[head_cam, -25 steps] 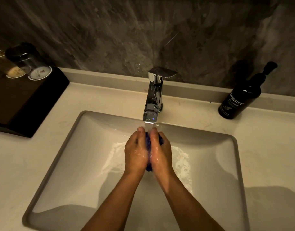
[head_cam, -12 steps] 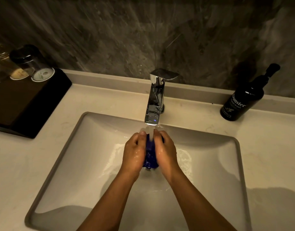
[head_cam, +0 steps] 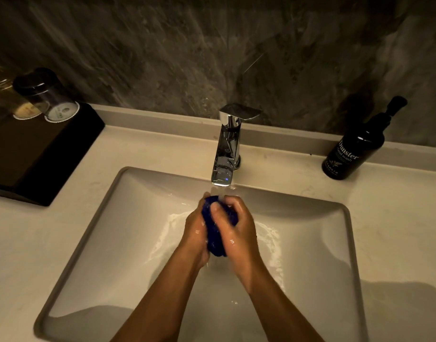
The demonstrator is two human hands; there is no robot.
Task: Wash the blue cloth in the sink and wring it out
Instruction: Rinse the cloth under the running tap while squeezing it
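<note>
The blue cloth [head_cam: 215, 239] is bunched into a wet wad between my two hands, over the middle of the white sink [head_cam: 108, 218]. My left hand [head_cam: 194, 233] presses it from the left. From the right, my right hand [head_cam: 236, 230] wraps it, with the thumb laid across its top. Water runs from the chrome tap [head_cam: 224, 154] straight onto the cloth and my fingers, and drips fall below my hands. Most of the cloth is hidden inside my palms.
A black hand-wash pump bottle [head_cam: 355, 146] stands on the counter at the back right. At the back left, a dark tray [head_cam: 39, 154] carries upturned glasses [head_cam: 49, 97]. Pale countertop [head_cam: 397, 218] surrounds the basin, and a dark stone wall rises behind.
My hands have gone from flat palms pressed together to a curled grip, with the right thumb now over the cloth. More of the blue cloth shows. Water keeps running.
</note>
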